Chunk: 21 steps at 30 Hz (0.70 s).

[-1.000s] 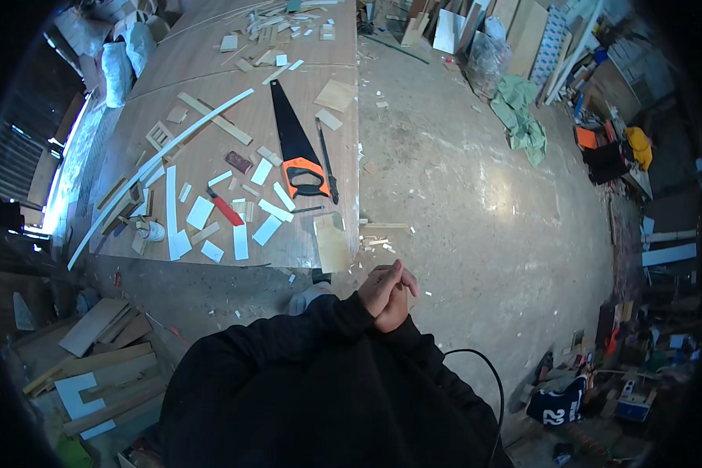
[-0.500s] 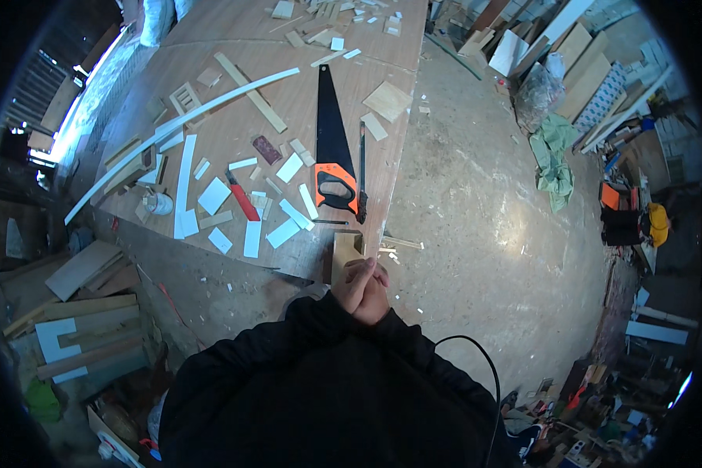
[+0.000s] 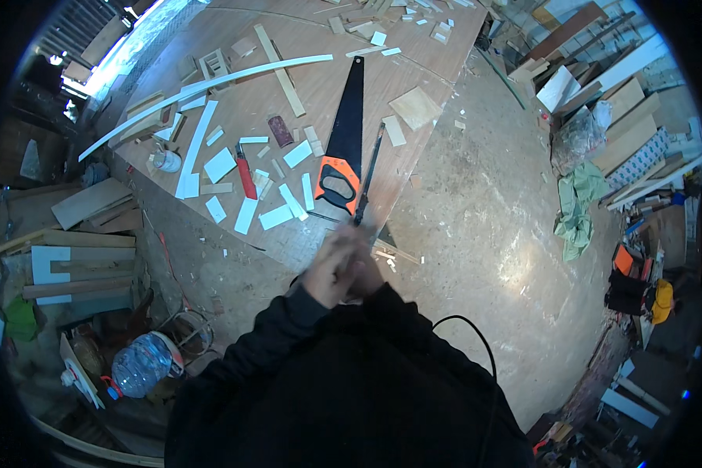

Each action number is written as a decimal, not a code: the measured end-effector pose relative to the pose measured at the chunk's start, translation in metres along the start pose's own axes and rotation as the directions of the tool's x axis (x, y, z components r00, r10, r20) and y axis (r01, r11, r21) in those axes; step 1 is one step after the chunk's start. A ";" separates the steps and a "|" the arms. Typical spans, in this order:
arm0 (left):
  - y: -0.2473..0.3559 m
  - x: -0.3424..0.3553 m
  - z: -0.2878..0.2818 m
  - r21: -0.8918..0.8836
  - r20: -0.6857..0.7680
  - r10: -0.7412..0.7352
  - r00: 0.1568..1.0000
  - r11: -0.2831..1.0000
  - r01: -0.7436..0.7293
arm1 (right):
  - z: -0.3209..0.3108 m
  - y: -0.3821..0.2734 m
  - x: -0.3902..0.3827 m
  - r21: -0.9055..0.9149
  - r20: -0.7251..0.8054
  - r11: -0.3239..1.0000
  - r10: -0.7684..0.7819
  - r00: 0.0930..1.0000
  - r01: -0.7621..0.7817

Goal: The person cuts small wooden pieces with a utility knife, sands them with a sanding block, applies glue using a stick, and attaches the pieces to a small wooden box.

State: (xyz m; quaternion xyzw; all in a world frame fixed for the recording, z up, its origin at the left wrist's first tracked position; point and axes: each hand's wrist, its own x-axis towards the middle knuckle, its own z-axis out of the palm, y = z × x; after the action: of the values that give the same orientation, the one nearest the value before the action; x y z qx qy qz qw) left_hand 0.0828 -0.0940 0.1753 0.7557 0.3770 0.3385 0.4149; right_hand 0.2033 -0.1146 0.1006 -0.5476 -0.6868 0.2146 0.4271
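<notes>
My left hand [image 3: 327, 269] and my right hand [image 3: 360, 267] are close together over the front corner of the wooden table [image 3: 398, 171], smeared by motion; I cannot make out their fingers or whether anything is between them. Just beyond them lie a handsaw with an orange and black handle [image 3: 327, 165] and, along its right, a long dark narrow tool [image 3: 371, 175]. Further left are a red-handled tool [image 3: 246, 175], small white rectangles [image 3: 218, 164] and a dark red block [image 3: 281, 131], among light wood offcuts [image 3: 413, 108]. A long white strip [image 3: 226, 77] crosses the table's left part.
Stacked boards [image 3: 86, 209] and a large blue water bottle [image 3: 140, 366] stand low at left. At right, leaning boards [image 3: 632, 132], a clear bag [image 3: 573, 144], green cloth [image 3: 576, 207] and piled clutter [image 3: 639, 288] line the floor [image 3: 483, 273]. A cable [image 3: 487, 347] hangs beside me.
The view has turned, so the table appears tilted and the floor clutter has shifted. My hands, clasped before, have risen in the picture, moved slightly left and become blurred.
</notes>
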 end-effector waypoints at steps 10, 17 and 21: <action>-0.028 -0.137 -0.063 -0.423 -0.463 -0.623 0.631 0.780 0.460 | -0.054 0.262 0.138 -0.211 -0.351 0.625 0.669 0.655 -0.752; 0.005 -0.193 -0.042 -0.493 -0.569 -0.717 0.403 0.689 0.530 | -0.042 0.255 0.153 -0.504 -0.407 0.367 0.697 0.590 -0.782; 0.009 -0.190 -0.037 -0.522 -0.557 -0.747 0.362 0.654 0.548 | -0.056 0.275 0.149 -0.415 -0.443 0.447 0.662 0.605 -0.793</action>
State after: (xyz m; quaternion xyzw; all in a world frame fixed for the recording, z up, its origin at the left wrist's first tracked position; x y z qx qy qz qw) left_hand -0.0376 -0.2453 0.1608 0.2793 0.7323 0.4620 0.4151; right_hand 0.4004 0.1002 -0.0260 -0.9100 -0.3615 0.0990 0.1773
